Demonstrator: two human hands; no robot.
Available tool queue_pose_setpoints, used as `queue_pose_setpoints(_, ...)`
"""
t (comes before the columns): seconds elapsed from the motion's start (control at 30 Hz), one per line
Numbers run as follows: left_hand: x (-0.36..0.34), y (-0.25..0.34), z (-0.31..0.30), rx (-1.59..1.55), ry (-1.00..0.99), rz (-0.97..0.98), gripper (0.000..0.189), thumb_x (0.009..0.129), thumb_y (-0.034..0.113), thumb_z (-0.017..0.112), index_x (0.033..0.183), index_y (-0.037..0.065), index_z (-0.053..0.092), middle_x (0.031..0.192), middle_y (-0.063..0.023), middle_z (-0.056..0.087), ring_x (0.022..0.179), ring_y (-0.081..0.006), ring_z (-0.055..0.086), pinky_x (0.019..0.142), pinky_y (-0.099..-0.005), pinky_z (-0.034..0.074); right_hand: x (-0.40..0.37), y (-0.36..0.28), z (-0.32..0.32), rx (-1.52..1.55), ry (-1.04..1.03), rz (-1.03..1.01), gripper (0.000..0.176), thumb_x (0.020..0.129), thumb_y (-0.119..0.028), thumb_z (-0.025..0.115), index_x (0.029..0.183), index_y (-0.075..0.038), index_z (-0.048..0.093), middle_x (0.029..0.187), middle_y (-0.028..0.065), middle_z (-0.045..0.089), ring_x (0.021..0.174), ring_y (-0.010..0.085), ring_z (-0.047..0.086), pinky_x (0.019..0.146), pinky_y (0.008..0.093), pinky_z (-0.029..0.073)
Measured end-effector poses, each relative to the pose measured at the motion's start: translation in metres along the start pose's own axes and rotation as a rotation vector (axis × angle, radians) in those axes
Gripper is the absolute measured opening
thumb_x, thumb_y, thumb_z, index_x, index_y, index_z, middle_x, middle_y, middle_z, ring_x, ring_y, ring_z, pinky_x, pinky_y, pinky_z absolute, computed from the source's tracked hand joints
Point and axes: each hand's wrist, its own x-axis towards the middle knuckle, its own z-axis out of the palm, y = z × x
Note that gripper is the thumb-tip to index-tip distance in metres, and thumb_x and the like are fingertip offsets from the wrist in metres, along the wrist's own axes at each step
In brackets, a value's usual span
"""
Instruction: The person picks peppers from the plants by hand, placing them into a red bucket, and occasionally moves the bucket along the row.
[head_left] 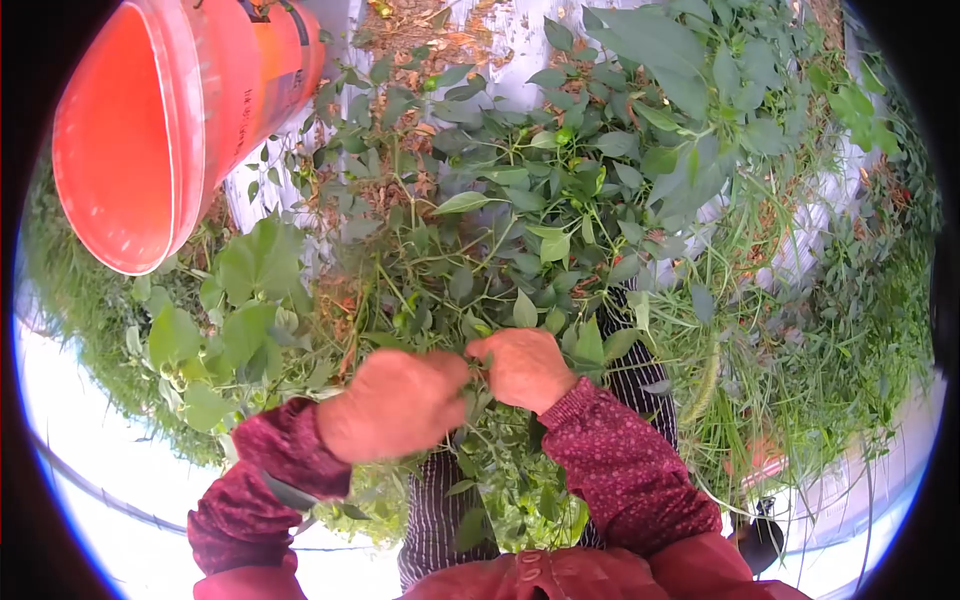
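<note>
My left hand (393,402) is smeared by motion, low among the leaves, with its fingertips close to my other hand. My right hand (525,369) is closed, its fingers curled in among the thin stems; what it grips is hidden. Just at its fingertips shows a small green pepper (482,329). Both hands are at the near side of a bushy pepper plant (530,200) with dark green leaves. Another green pepper (563,136) hangs higher up in the foliage.
A red-orange bucket (235,110) lies tipped at the upper left, its mouth facing left. Broad-leaved weeds (250,300) grow below it. Pale ground sheeting (510,60) with dry leaves shows behind the plant. Long grass (770,400) stands on the right.
</note>
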Motion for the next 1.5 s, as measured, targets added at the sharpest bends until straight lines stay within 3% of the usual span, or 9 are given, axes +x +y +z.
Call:
queue_pose_setpoints(0.1, 0.003, -0.028, -0.012, 0.075, 0.015, -0.230, 0.023, 0.072, 0.014, 0.061, 0.091, 0.000, 0.058, 0.075, -0.0184, 0.060, 0.068, -0.0334, 0.062, 0.061, -0.0398, 0.050, -0.001, 0.005, 0.012, 0.055, 0.220, -0.080, 0.030, 0.073, -0.013, 0.058, 0.102, -0.013, 0.066, 0.077, 0.0096, 0.064, 0.074, 0.0285, 0.062, 0.066, 0.0417, 0.048)
queue_pose_setpoints(0.27, 0.020, -0.056, -0.012, -0.113, 0.179, -0.271, 0.027, 0.074, 0.010, 0.058, 0.099, 0.000, 0.058, 0.084, -0.0184, 0.062, 0.071, -0.0303, 0.062, 0.060, -0.0359, 0.052, 0.001, -0.002, -0.004, -0.028, 0.094, -0.111, 0.036, 0.077, -0.011, 0.056, 0.112, -0.011, 0.061, 0.071, 0.0097, 0.060, 0.068, 0.0271, 0.061, 0.060, 0.0387, 0.050)
queue_pose_setpoints(0.33, 0.044, -0.064, -0.023, -0.817, 0.151, -0.444, 0.028, 0.076, 0.009, 0.056, 0.102, -0.002, 0.057, 0.096, -0.0121, 0.062, 0.075, -0.0223, 0.062, 0.058, -0.0305, 0.053, 0.002, -0.009, 0.007, -0.023, -0.097, -0.049, 0.035, 0.078, -0.018, 0.058, 0.113, -0.015, 0.061, 0.071, 0.0111, 0.060, 0.068, 0.0294, 0.061, 0.061, 0.0432, 0.048)
queue_pose_setpoints(0.6, 0.157, -0.117, 0.007, -0.373, 0.021, -0.692, 0.032, 0.076, 0.014, 0.056, 0.102, -0.005, 0.059, 0.099, -0.0164, 0.063, 0.084, -0.0242, 0.064, 0.063, -0.0352, 0.054, 0.004, -0.012, 0.027, -0.119, -0.132, -0.102, 0.024, 0.087, -0.019, 0.049, 0.101, -0.006, 0.063, 0.071, 0.0102, 0.061, 0.068, 0.0284, 0.062, 0.059, 0.0430, 0.049)
queue_pose_setpoints(0.67, 0.172, -0.157, 0.043, 0.214, -0.099, -0.483, 0.033, 0.077, 0.014, 0.056, 0.106, -0.002, 0.061, 0.105, -0.0190, 0.064, 0.092, -0.0308, 0.064, 0.074, -0.0403, 0.053, 0.002, -0.009, 0.032, -0.143, -0.096, -0.137, 0.023, 0.090, -0.018, 0.045, 0.097, -0.005, 0.063, 0.069, 0.0099, 0.061, 0.064, 0.0286, 0.062, 0.057, 0.0427, 0.049)
queue_pose_setpoints(0.93, 0.191, -0.176, 0.090, 0.233, -0.236, -0.837, 0.028, 0.083, 0.022, 0.055, 0.105, 0.007, 0.063, 0.098, -0.0164, 0.066, 0.092, -0.0331, 0.063, 0.078, -0.0400, 0.049, 0.000, -0.007, 0.038, -0.089, -0.002, -0.137, 0.017, 0.080, -0.014, 0.053, 0.090, -0.006, 0.063, 0.068, 0.0084, 0.061, 0.065, 0.0259, 0.062, 0.055, 0.0387, 0.049)
queue_pose_setpoints(1.07, 0.197, -0.227, 0.144, -0.119, 0.207, -1.069, 0.034, 0.092, 0.028, 0.040, 0.106, 0.008, 0.064, 0.111, -0.0134, 0.063, 0.107, -0.0320, 0.057, 0.092, -0.0365, 0.044, 0.000, -0.006, 0.037, 0.001, 0.052, -0.094, 0.007, 0.072, -0.011, 0.057, 0.073, -0.007, 0.063, 0.072, 0.0079, 0.064, 0.072, 0.0247, 0.064, 0.062, 0.0376, 0.051)
queue_pose_setpoints(1.13, 0.197, -0.227, 0.145, -0.169, 0.225, -0.989, 0.039, 0.091, 0.035, 0.042, 0.109, 0.005, 0.061, 0.107, -0.0187, 0.063, 0.107, -0.0351, 0.056, 0.093, -0.0368, 0.042, 0.000, -0.003, 0.038, -0.039, 0.056, -0.168, 0.017, 0.077, -0.013, 0.053, 0.090, -0.006, 0.063, 0.069, 0.0090, 0.061, 0.065, 0.0261, 0.062, 0.057, 0.0377, 0.049)
queue_pose_setpoints(1.5, 0.149, -0.148, -0.003, -0.928, 0.427, -0.806, 0.041, 0.076, 0.012, 0.065, 0.111, -0.005, 0.052, 0.087, -0.0075, 0.061, 0.069, -0.0125, 0.057, 0.054, -0.0247, 0.044, 0.011, -0.006, 0.017, 0.021, -0.090, -0.049, 0.032, 0.075, -0.020, 0.061, 0.104, -0.006, 0.059, 0.073, 0.0128, 0.061, 0.073, 0.0300, 0.061, 0.064, 0.0434, 0.049)
